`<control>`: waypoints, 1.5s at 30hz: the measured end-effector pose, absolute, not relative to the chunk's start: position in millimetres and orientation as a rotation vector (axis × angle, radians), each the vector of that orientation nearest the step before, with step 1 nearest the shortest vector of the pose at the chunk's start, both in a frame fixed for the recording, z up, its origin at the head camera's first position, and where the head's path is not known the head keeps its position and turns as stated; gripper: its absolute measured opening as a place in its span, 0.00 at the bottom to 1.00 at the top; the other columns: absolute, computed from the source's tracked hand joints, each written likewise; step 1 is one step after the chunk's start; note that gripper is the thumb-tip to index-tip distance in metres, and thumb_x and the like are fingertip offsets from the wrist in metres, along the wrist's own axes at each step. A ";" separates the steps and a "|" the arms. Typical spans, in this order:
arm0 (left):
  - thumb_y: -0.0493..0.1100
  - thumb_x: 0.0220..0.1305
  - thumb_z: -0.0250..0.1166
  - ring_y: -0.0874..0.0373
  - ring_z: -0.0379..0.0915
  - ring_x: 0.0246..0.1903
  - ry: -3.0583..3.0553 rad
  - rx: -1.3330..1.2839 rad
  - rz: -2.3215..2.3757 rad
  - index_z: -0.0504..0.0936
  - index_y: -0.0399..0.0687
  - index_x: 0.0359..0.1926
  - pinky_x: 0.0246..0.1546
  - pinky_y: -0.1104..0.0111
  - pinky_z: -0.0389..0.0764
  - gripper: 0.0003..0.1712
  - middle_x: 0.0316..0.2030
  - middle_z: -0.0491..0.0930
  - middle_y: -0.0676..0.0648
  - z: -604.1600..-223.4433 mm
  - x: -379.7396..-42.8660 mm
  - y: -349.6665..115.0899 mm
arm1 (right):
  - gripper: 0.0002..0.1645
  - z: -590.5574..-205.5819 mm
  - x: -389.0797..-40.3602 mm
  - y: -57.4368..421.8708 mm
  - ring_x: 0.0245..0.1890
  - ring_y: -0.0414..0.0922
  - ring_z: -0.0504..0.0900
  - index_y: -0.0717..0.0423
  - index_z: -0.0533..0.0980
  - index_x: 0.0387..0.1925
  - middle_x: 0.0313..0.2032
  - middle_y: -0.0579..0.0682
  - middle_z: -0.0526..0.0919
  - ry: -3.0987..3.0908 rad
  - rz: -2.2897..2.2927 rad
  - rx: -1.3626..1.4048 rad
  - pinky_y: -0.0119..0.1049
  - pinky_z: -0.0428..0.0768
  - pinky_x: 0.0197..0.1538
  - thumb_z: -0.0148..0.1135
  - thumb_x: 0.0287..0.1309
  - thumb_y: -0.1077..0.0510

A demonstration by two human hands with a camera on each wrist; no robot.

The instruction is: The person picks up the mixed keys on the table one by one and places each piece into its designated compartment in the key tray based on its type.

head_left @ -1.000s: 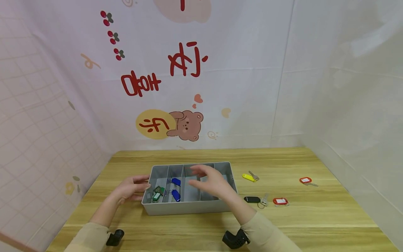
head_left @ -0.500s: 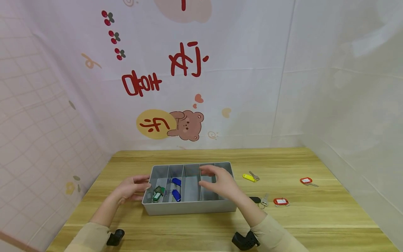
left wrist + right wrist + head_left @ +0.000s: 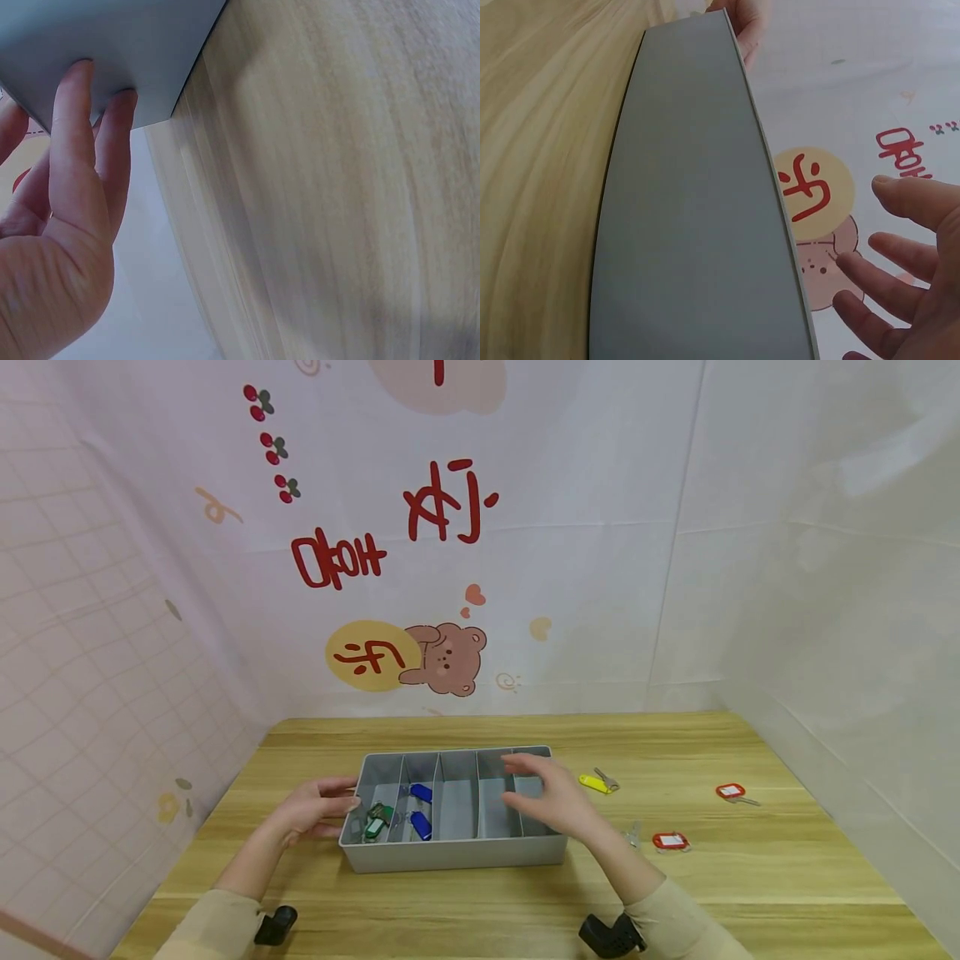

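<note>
My left hand (image 3: pixel 315 810) holds the left end of a grey divider tray (image 3: pixel 457 857), thumb over the rim and fingers against the outside of the end wall. The left wrist view shows those fingertips on the wall. Green key tags (image 3: pixel 375 828) lie in the leftmost compartment; two blue key tags (image 3: pixel 421 825) lie in the one beside it. My right hand (image 3: pixel 551 793) hovers over the right-hand compartments with fingers spread and nothing in them. In the right wrist view, its fingers (image 3: pixel 889 289) stand apart beside the tray's long wall.
Right of the tray on the wooden table (image 3: pixel 465 910) lie a yellow key tag (image 3: pixel 595 784) with a key, a red key tag (image 3: pixel 670 841), and another red key tag (image 3: pixel 731 791) with a key. A loose-looking key (image 3: pixel 634 833) shows beside my right forearm. White printed cloth surrounds the table.
My right hand has moved rightward over the tray, from the middle compartments to the right ones. Its forearm now covers the black key tag. The left hand and tray stay in place.
</note>
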State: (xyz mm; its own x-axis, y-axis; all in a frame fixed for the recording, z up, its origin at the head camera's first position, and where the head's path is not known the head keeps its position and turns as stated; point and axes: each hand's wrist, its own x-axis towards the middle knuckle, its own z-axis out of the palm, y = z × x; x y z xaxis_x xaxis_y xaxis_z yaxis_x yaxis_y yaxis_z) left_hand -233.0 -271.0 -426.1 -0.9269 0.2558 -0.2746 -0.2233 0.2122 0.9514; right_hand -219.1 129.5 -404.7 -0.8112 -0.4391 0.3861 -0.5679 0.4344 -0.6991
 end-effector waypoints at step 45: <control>0.35 0.67 0.64 0.50 0.81 0.44 2.132 0.019 1.763 0.56 0.25 0.72 0.42 0.54 0.84 0.39 0.61 0.67 0.25 -424.8 -234.1 -269.4 | 0.41 -429.8 -211.7 282.9 0.56 0.50 0.74 0.59 0.76 0.62 0.56 0.53 0.81 -2.406 0.860 0.881 0.23 0.63 0.59 0.79 0.41 0.68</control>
State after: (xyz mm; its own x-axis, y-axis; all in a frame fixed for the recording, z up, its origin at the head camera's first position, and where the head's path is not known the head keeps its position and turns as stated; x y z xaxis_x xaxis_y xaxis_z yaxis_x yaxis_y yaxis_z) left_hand -234.1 -269.4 -424.8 -0.9306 0.2436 -0.2732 -0.2227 0.2157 0.9507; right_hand -211.7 282.9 -429.8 -0.7025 -0.4178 0.5762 -0.6883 0.6045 -0.4009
